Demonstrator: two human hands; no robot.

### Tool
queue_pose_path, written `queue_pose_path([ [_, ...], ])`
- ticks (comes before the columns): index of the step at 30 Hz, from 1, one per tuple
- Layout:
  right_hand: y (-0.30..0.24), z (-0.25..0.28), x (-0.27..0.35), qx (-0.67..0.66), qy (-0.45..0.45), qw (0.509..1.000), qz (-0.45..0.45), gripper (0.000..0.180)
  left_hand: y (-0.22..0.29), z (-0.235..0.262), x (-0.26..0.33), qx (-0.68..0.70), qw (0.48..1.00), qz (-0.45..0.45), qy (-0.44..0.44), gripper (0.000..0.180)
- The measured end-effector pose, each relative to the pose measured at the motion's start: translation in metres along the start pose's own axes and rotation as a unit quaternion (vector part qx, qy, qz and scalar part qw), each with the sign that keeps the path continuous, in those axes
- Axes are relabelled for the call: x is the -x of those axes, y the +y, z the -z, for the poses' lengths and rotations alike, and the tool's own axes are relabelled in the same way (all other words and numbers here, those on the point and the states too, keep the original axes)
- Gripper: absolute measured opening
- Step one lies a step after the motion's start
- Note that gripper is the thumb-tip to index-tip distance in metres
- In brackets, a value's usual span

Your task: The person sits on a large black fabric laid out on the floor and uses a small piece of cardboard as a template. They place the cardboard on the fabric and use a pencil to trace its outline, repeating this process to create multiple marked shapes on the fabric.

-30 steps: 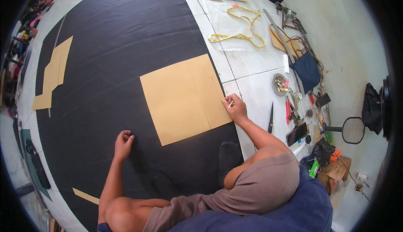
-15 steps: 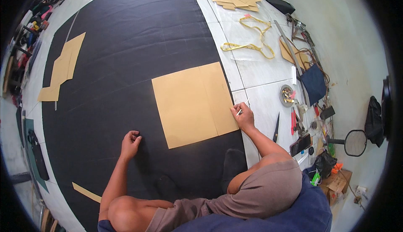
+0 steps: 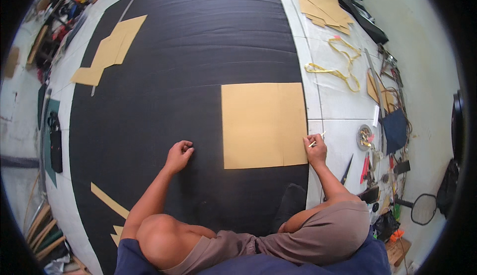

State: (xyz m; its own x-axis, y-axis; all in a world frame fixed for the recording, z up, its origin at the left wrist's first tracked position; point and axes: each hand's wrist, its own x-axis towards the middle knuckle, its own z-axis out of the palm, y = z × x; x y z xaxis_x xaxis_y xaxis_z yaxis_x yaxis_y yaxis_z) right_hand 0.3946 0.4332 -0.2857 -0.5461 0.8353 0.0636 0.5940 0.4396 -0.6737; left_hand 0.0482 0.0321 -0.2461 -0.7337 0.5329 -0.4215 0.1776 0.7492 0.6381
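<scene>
A large square tan card pattern lies flat on black fabric spread over the floor. My right hand rests at the card's right edge, near its lower right corner, its fingers closed around a thin white stick whose exact kind I cannot make out. Left of the card, my left hand is over the black fabric, apart from the card. Its fingers are curled together, with something small and dark near the tips that is too small to name.
Other tan card patterns lie at the far left, with a stack at the far right. On the white tiles to the right are a yellow tape measure, an ashtray, a dark pointed blade and red-handled tools.
The whole view has turned and shifted, so the card looks straighter and further right. Both hands keep about the same places beside it.
</scene>
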Motion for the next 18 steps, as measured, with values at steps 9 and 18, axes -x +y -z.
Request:
queue_pose_path([
  [9, 0.065, -0.010, -0.010, -0.005, -0.024, 1.000, 0.010, 0.022, 0.016, 0.040, 0.057, -0.112, 0.991, -0.077, 0.003, 0.026],
  [18, 0.083, 0.042, -0.060, -0.016, 0.022, 0.993, 0.113, 0.026, -0.114, -0.031, 0.254, -0.080, 0.933, 0.065, 0.345, 0.024],
])
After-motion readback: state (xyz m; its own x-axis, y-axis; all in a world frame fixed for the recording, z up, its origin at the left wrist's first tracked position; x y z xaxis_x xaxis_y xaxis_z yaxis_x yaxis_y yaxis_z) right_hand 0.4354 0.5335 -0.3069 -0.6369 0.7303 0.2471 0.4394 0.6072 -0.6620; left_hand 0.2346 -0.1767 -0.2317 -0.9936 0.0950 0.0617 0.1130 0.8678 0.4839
